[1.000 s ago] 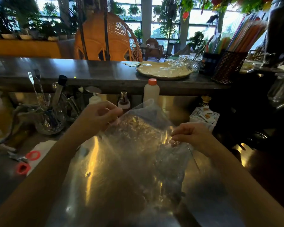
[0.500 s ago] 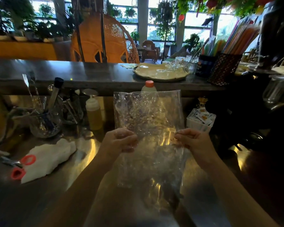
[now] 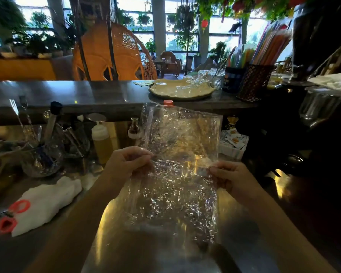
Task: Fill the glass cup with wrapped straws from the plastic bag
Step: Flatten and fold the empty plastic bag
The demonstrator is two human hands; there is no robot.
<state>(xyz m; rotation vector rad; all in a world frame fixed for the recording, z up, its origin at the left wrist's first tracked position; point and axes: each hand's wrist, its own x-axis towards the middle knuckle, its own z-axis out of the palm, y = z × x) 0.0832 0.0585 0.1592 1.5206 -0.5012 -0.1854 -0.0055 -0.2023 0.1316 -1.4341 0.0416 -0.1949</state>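
Landmark: plastic bag (image 3: 177,174), clear, crinkled, held spread above the metal counter (image 3: 244,243).
Cloth (image 3: 45,201): white, on the counter well left of the bag.
My left hand (image 3: 126,164): fingers pinched closed on the bag's left edge.
My right hand (image 3: 230,176): fingers pinched closed on the bag's right edge.

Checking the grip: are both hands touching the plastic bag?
Touching. The head view shows the left hand and right hand each pinching an edge of the plastic bag.
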